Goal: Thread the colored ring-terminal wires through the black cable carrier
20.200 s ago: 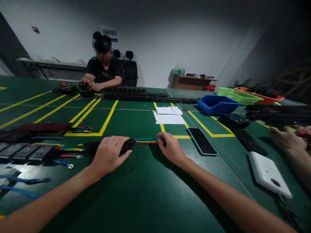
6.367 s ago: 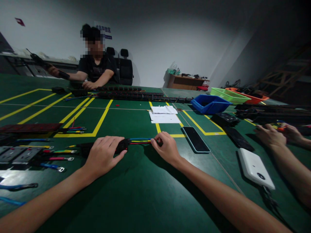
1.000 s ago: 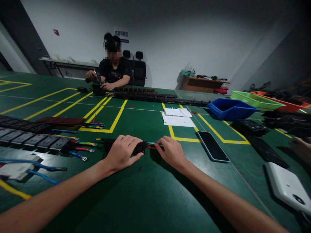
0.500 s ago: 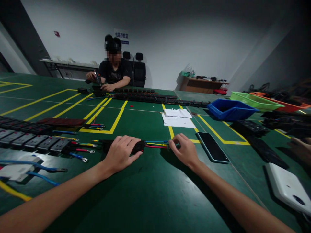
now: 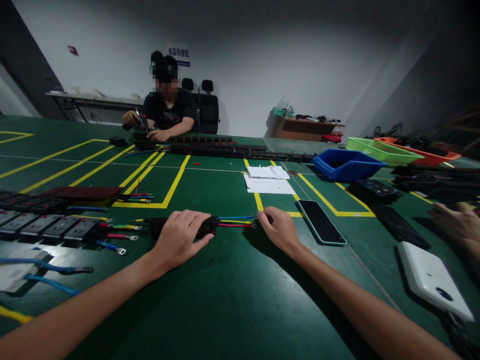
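- The black block (image 5: 205, 229) lies flat on the green surface (image 5: 225, 300), straight ahead of the person. Its long axis runs left to right across the view.
- The left hand (image 5: 179, 239) covers most of the block. Its fingers (image 5: 191, 219) curl over the top and the thumb sits on the near side, closed on it and pressing it down. Only the block's 2 ends show past the hand.
- 3 wires (image 5: 234, 221), blue, yellow and red, leave the block's right end and run on rightward along the same axis, lying close together.
- The right hand (image 5: 280, 231) sits at the far end of those wires, its fingers (image 5: 267, 216) drawn together on the wire tips. The right hand is nearer the free ends and the left is nearer the block.
- Just right of the right hand lies a dark phone (image 5: 320, 222), near but apart from it. A white device (image 5: 431, 280) lies further right.
- On the left are rows of socket modules (image 5: 48, 226) with short coloured leads, well apart from the block.
- Beyond the hands are papers (image 5: 268, 181) and a blue bin (image 5: 347, 165).
- A co-worker (image 5: 167, 110) sits across the surface, and another person's hand (image 5: 455, 222) rests at the right edge.
- Nothing lies between the 2 hands except the wires.
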Action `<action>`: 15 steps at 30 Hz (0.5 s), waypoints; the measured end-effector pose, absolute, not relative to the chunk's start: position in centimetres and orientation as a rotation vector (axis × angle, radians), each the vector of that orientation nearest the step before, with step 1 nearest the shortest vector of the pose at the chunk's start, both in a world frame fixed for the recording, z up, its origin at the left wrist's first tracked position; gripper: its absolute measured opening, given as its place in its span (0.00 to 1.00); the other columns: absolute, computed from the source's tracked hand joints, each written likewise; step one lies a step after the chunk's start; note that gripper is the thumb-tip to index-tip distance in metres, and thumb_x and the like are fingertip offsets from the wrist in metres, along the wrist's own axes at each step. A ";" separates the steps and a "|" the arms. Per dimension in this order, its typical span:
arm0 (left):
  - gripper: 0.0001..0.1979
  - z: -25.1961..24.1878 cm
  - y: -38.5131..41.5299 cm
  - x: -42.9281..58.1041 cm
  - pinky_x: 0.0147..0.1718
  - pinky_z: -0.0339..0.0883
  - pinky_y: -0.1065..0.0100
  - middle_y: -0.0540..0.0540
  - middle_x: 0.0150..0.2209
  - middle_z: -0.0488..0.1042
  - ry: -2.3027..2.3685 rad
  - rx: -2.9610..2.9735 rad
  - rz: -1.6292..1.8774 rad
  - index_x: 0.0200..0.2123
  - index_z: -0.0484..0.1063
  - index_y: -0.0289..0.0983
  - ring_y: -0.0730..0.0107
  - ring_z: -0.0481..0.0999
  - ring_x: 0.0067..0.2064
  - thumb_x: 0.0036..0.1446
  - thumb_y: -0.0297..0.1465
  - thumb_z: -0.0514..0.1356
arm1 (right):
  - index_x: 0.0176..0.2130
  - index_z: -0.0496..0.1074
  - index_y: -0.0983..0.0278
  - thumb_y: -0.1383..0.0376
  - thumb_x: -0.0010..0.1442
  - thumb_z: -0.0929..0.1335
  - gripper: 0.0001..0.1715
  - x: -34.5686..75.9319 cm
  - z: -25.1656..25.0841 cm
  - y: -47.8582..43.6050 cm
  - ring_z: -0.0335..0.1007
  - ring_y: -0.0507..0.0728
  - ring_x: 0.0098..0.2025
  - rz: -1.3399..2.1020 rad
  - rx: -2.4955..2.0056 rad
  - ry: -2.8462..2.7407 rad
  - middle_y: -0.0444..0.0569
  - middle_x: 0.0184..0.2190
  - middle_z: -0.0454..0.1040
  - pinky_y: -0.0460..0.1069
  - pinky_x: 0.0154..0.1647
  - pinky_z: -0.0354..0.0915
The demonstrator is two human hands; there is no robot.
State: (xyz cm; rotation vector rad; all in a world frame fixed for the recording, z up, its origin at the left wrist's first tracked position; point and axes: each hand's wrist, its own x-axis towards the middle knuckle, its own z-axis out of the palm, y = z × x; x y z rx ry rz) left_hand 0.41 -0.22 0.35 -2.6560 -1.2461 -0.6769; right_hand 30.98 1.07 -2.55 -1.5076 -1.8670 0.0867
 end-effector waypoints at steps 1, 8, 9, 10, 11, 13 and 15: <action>0.21 0.4 -0.2 0.4 0.48 0.68 0.52 0.39 0.50 0.79 -1.246 -2.658 -0.680 0.56 0.72 0.36 0.52 0.77 0.50 0.64 0.39 0.63 | 0.21 0.59 0.61 0.58 0.68 0.62 0.24 31.0 -2.5 1.1 0.57 0.52 0.24 0.103 -1.511 -1.848 0.44 0.21 0.63 0.50 0.28 0.46; 0.21 0.3 -0.3 0.3 0.48 0.69 0.52 0.39 0.51 0.79 -1.242 -2.651 -0.682 0.57 0.72 0.36 0.52 0.77 0.51 0.64 0.39 0.63 | 0.26 0.67 0.62 0.61 0.64 0.64 0.16 30.9 -2.2 1.0 0.61 0.52 0.26 0.207 -1.433 -1.842 0.44 0.23 0.66 0.48 0.29 0.51; 0.21 0.4 -0.3 0.2 0.48 0.69 0.52 0.38 0.51 0.79 -1.243 -2.653 -0.677 0.57 0.72 0.36 0.52 0.77 0.51 0.64 0.39 0.63 | 0.27 0.69 0.62 0.62 0.63 0.64 0.14 30.9 -2.2 1.0 0.62 0.52 0.26 0.217 -1.424 -1.859 0.44 0.23 0.67 0.48 0.30 0.51; 0.22 0.4 -0.3 0.2 0.48 0.69 0.51 0.38 0.51 0.79 -1.244 -2.656 -0.673 0.57 0.71 0.35 0.52 0.77 0.51 0.64 0.39 0.63 | 0.28 0.70 0.63 0.62 0.62 0.64 0.12 30.9 -2.2 1.0 0.63 0.52 0.27 0.222 -1.418 -1.876 0.44 0.24 0.68 0.48 0.30 0.52; 0.22 0.4 -0.3 0.2 0.48 0.69 0.51 0.38 0.51 0.79 -1.244 -2.659 -0.672 0.57 0.71 0.35 0.52 0.77 0.51 0.64 0.39 0.62 | 0.28 0.71 0.63 0.63 0.62 0.65 0.12 30.9 -2.2 1.0 0.63 0.52 0.27 0.223 -1.416 -1.890 0.44 0.24 0.69 0.48 0.30 0.52; 0.22 0.4 -0.3 0.2 0.48 0.69 0.51 0.38 0.51 0.79 -1.242 -2.661 -0.675 0.57 0.71 0.35 0.51 0.77 0.51 0.64 0.39 0.62 | 0.27 0.71 0.63 0.63 0.62 0.65 0.13 30.9 -2.2 1.0 0.63 0.52 0.27 0.220 -1.424 -1.905 0.44 0.24 0.70 0.48 0.30 0.51; 0.22 0.4 -0.3 0.2 0.48 0.69 0.51 0.38 0.51 0.79 -1.240 -2.658 -0.679 0.57 0.72 0.35 0.51 0.77 0.51 0.64 0.39 0.62 | 0.24 0.70 0.63 0.61 0.64 0.64 0.18 30.9 -2.3 1.0 0.62 0.52 0.25 0.219 -1.443 -1.910 0.45 0.22 0.69 0.49 0.29 0.50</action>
